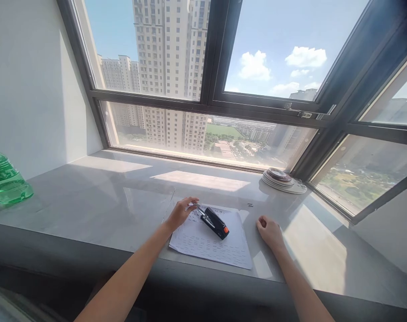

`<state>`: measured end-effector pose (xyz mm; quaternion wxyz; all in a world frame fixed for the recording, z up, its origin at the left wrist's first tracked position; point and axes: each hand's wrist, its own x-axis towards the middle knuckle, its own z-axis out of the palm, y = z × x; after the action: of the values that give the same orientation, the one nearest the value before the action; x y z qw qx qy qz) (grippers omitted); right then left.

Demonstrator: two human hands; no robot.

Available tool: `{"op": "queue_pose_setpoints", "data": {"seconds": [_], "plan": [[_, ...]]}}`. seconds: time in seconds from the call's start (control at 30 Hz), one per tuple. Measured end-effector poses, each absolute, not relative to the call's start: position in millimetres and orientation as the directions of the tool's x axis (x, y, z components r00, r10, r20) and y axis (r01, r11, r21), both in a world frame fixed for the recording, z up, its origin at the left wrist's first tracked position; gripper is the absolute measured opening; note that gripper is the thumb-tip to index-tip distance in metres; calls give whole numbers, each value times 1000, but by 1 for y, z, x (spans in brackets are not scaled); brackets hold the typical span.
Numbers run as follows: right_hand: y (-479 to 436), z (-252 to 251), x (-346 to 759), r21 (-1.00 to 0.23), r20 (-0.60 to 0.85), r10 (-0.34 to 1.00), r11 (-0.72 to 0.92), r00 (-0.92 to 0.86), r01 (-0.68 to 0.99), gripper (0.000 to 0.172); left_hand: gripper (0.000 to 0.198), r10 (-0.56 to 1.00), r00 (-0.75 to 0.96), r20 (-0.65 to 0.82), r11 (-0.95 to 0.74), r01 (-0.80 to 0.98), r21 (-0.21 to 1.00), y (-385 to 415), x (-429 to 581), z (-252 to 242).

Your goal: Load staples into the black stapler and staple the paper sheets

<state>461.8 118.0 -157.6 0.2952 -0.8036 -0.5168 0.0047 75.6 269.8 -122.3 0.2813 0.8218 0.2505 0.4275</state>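
A black stapler [214, 222] with an orange end lies on a stack of printed paper sheets [210, 243] on the grey windowsill. My left hand [181, 212] rests at the sheets' upper left corner, its fingers pinched around the stapler's metal front end. My right hand [269, 231] sits on the sill just right of the paper, curled into a loose fist with nothing visible in it. A small strip of staples [249, 205] lies on the sill beyond the paper.
A green plastic bottle [5, 180] lies at the far left of the sill [116, 201]. A stack of round plates or coasters [283, 180] stands by the window corner at the back right. Large windows run behind the sill.
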Motion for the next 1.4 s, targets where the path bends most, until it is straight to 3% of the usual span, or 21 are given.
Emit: {"op": "queue_pose_setpoints", "data": {"seconds": [0.13, 0.43, 1.4], "plan": [[117, -157, 462, -474, 297, 837, -289, 460, 832, 18, 17, 552, 634, 541, -794, 202, 574, 276, 87, -121], [116, -153, 460, -463, 297, 838, -293, 458, 836, 18, 16, 530, 744, 408, -821, 328, 467, 272, 93, -126], [116, -153, 461, -476, 303, 835, -285, 459, 832, 17, 20, 543, 726, 421, -798, 290, 528, 276, 91, -132]]}}
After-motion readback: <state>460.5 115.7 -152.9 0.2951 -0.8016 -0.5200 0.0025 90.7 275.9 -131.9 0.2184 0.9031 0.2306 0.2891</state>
